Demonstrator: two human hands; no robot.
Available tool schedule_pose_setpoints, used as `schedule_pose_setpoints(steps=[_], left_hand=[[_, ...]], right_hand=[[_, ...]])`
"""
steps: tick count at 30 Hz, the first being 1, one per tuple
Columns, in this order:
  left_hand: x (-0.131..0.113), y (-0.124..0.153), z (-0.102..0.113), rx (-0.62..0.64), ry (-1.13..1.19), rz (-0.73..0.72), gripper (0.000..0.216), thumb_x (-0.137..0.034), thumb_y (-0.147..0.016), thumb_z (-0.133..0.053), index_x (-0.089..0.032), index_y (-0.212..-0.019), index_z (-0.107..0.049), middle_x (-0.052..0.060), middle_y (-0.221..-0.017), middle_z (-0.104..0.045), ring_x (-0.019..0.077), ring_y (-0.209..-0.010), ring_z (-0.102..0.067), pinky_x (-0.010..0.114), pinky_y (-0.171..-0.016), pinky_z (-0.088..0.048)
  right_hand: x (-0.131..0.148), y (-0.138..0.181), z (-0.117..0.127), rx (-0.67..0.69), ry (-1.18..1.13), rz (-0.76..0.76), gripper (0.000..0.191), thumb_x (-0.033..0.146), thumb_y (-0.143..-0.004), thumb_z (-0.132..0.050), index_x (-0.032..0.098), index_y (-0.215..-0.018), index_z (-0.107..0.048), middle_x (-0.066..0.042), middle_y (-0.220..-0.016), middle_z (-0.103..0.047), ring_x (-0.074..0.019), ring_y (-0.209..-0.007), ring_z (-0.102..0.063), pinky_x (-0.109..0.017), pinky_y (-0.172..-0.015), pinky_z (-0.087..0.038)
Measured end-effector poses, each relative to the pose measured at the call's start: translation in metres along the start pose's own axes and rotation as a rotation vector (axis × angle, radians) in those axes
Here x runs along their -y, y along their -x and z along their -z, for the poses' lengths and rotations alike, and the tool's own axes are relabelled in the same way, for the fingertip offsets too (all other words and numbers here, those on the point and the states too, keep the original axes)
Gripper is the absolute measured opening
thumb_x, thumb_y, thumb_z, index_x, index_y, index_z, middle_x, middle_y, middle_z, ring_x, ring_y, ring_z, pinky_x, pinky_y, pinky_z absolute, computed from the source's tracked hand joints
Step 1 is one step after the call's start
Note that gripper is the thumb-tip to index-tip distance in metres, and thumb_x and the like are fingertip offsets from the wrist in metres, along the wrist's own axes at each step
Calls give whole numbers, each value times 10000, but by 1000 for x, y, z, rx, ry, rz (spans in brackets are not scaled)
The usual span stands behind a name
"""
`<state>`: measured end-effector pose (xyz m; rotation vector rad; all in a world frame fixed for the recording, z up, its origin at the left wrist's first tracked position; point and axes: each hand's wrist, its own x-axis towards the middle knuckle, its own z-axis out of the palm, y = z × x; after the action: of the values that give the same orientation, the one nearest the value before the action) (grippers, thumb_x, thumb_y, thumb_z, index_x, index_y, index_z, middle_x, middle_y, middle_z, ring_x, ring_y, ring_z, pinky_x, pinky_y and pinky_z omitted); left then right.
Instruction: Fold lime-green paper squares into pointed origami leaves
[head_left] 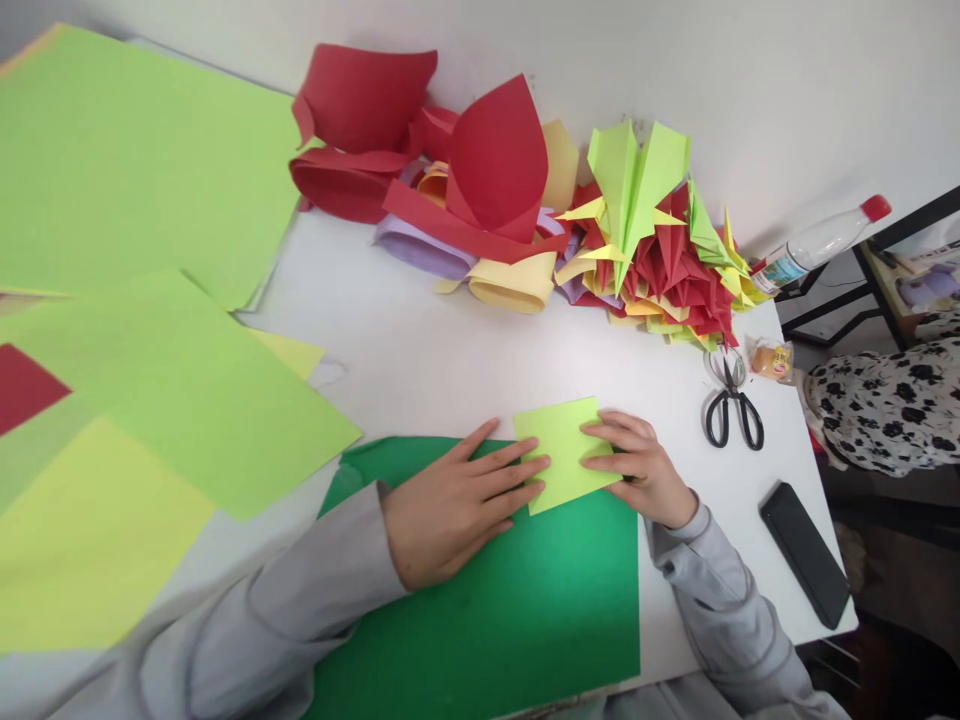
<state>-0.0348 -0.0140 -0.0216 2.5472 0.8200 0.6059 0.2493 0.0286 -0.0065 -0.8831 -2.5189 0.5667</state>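
Note:
A small folded light-green paper [564, 448] lies on a dark green sheet [517, 600] near the table's front edge. My left hand [457, 505] lies flat with fingers stretched out, its fingertips pressing the paper's left edge. My right hand [637, 465] rests on the paper's right edge, fingers bent and pressing down on it. Both sleeves are grey.
Large light-green and yellow sheets [150, 400] cover the left of the white table [420, 350]. A heap of curled paper scraps [450, 190] and folded paper planes [660, 250] lines the wall. Black scissors [731, 405], a black phone [804, 553], a snack packet [774, 360] and a bottle [821, 240] are at right.

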Motion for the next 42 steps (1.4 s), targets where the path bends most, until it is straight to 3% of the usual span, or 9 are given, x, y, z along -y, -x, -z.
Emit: schedule_pose_setpoints(steps=[10,19,24,32,42], left_hand=[[-1,0,1,12,-17,-17,344,-148,-873,-470,-251,-1174,-602,38,-1336,-567,267,-1358,-352,542,-1158,-52],[-10,-2,0,38,-107,-87,359,-142,-861,-459,-145,-1195,-589,69,-1209,-643,211,-1219,-489,415,-1171,-127],[-14,-2,-1,68,-173,-106,361,-128,-854,-446,-121,-1180,-600,94,-1220,-625,224,-1213,-477,411,-1146,-217],[-15,-2,1,103,-175,-95,365,-138,-839,-483,-126,-1187,-595,101,-1205,-617,227,-1192,-479,401,-1115,-295],[-20,-1,0,35,-111,-88,291,-160,-882,-468,-141,-1122,-631,86,-1185,-638,248,-1171,-485,429,-1108,-282]], right_hand=[[6,-6,0,-29,-45,-86,244,464,-845,-612,251,-926,-697,-60,-1169,-664,-256,-1222,-490,-456,-1002,-394],[15,-15,-2,-156,-171,-227,152,350,-884,-593,232,-792,-616,-51,-1022,-694,-220,-1083,-570,-429,-946,-425],[21,-20,-13,-248,0,-366,208,318,-876,-595,220,-699,-547,-49,-936,-636,-210,-955,-558,-399,-849,-419],[26,-26,-22,-274,239,-422,253,367,-851,-637,203,-685,-537,-40,-866,-600,-210,-890,-508,-372,-802,-375],[30,-27,-21,-269,284,-440,230,332,-862,-621,202,-689,-543,-33,-854,-576,-203,-878,-503,-359,-785,-361]])
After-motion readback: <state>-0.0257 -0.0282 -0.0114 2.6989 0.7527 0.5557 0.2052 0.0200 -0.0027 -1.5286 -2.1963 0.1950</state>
